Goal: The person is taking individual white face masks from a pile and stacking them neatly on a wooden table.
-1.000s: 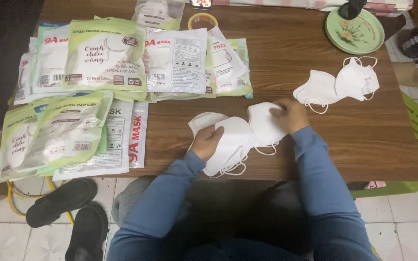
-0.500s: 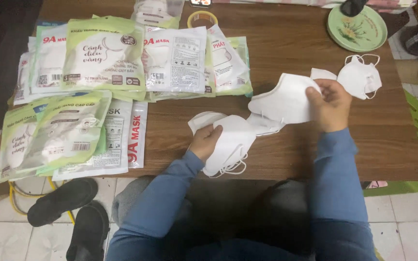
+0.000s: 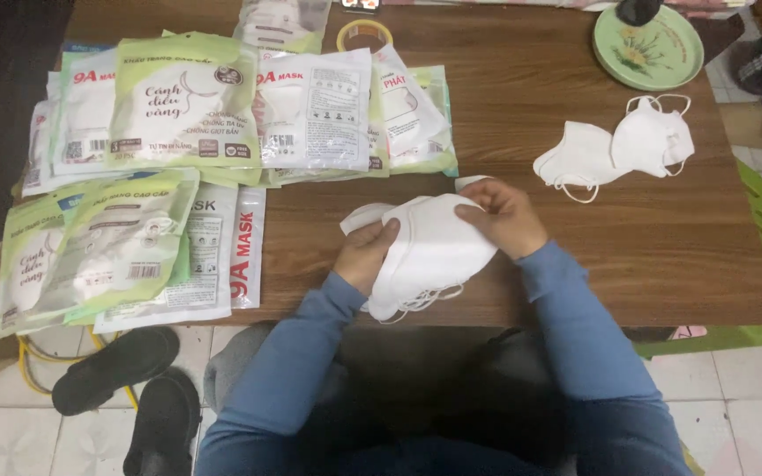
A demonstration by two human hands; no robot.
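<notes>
A stack of white face masks [image 3: 429, 256] lies near the front edge of a brown wooden table [image 3: 575, 256]. My left hand [image 3: 366, 256] presses on the stack's left side. My right hand [image 3: 506, 216] grips the top mask of that stack at its right end. Ear loops hang out under the stack. Further right, two more white masks [image 3: 615, 148] lie side by side on the table, apart from both hands.
Several packs of masks in green and white bags [image 3: 178, 115] cover the table's left half, more of them [image 3: 99, 251] at the front left. A tape roll [image 3: 363, 33] and a green plate [image 3: 647, 48] sit at the back. Black sandals [image 3: 125, 388] lie on the floor.
My right hand had carried a mask out to the right pile; it has come back left and now grips the top of the stack. My left hand stayed.
</notes>
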